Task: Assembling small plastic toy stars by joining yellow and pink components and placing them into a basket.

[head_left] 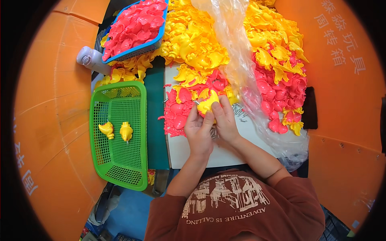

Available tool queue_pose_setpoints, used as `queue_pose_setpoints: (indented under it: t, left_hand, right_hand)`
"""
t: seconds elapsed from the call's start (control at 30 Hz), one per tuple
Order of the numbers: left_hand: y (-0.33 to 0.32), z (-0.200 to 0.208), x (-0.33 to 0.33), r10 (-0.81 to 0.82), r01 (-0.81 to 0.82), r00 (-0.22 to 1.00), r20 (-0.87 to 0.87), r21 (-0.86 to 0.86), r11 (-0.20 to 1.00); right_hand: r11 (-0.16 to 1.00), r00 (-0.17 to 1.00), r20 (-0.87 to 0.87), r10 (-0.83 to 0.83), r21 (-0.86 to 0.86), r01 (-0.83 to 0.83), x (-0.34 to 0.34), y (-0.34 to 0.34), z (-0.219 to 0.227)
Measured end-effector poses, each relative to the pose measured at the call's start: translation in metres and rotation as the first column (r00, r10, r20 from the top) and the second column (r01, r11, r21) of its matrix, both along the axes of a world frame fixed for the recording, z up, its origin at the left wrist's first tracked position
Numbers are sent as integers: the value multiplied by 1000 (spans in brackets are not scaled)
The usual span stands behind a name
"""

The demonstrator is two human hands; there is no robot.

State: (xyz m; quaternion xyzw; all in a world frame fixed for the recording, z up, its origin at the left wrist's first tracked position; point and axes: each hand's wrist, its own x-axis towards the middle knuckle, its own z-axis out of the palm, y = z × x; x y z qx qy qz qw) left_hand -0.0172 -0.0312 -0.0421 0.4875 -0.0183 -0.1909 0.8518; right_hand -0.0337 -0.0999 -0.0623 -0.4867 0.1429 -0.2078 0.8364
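Both hands meet over the white work surface (181, 150) around a yellow moulded plastic toy piece (207, 103). My left hand (199, 130) grips its lower left side, thumb pressed against it. On the right edge, my right hand (226, 122) pinches it between thumb and fingers. A short metal pin (196, 102) shows at the piece's left side. Pink and red plastic parts (177, 114) lie just left of my hands, with yellow shells (189, 75) behind. Small metal pins (240, 110) are scattered by my right hand; more are partly hidden beneath the hands.
At left stands a green basket (143, 132) holding two yellow pieces (126, 131). Behind it are a pale bottle (90, 58) and a blue basket (161, 38) of pink shells. Clear plastic sheeting (237, 52) separates yellow heaps; orange panels (337, 100) flank the table.
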Motion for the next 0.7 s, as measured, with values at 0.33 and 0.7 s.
queue_pose_setpoints:
  t: [0.33, 0.7]
  left_hand:
    - [13, -15, 16, 33, -66, 974, -223, -143, 988]
    - [91, 31, 97, 468, -598, 800, -376, -446, 665]
  right_hand:
    - [979, 981, -83, 174, 118, -164, -13, -5, -6]
    - [282, 965, 49, -256, -951, 123, -9, -93, 17]
